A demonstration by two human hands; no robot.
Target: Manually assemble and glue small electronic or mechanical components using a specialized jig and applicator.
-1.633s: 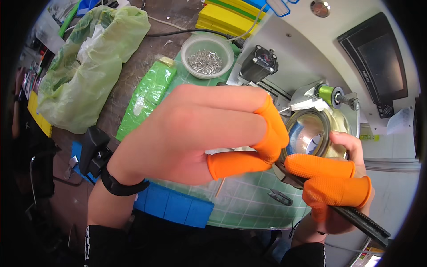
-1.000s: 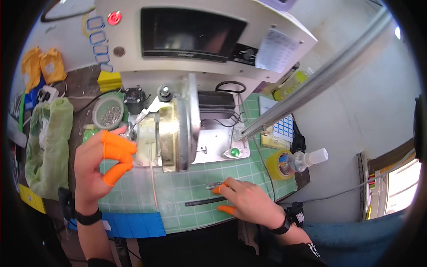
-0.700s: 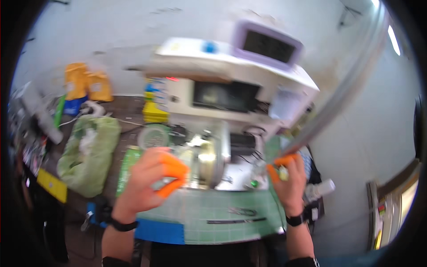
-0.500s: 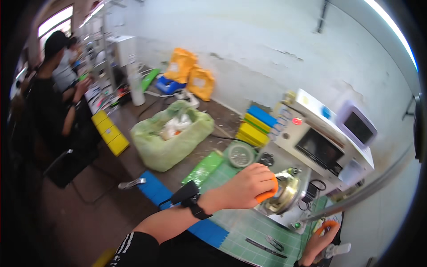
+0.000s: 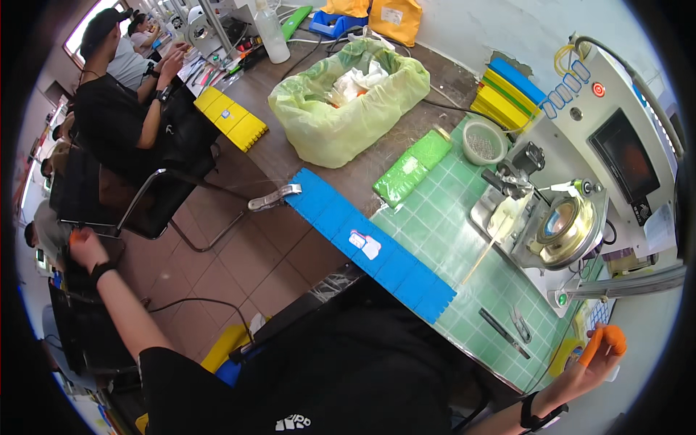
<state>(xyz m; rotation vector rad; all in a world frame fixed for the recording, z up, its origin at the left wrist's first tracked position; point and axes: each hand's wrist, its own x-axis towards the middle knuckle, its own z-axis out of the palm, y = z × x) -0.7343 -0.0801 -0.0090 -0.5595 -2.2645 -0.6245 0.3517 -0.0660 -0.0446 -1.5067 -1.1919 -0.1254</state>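
My left hand [image 5: 88, 250] is stretched far out to the left, past the bench, beside black chairs. Its fingers look curled; an orange finger cover shows at the tip, and anything inside the grip is hidden. My right hand [image 5: 596, 355] is raised at the bench's right end, with orange covers on its thumb and index finger. Those two fingertips bend together; what they may pinch is too small to make out. Nearest to it are thread snips [image 5: 520, 324] and black tweezers [image 5: 504, 333], lying on the green mat [image 5: 428, 232]. A machine with a round brass-coloured holder [image 5: 562, 225] stands beyond.
A blue strip [image 5: 362, 243] lines the bench edge, with a metal clamp [image 5: 274, 198] at its end. Behind are a bag-lined bin [image 5: 319, 138], a green packet [image 5: 413, 167] and a bowl of small parts [image 5: 484, 141]. A co-worker [image 5: 109, 101] sits at the left.
My left hand has left the round holder on the machine and swung far to the left. My right hand stays near the bench's right end. The view has tilted down.
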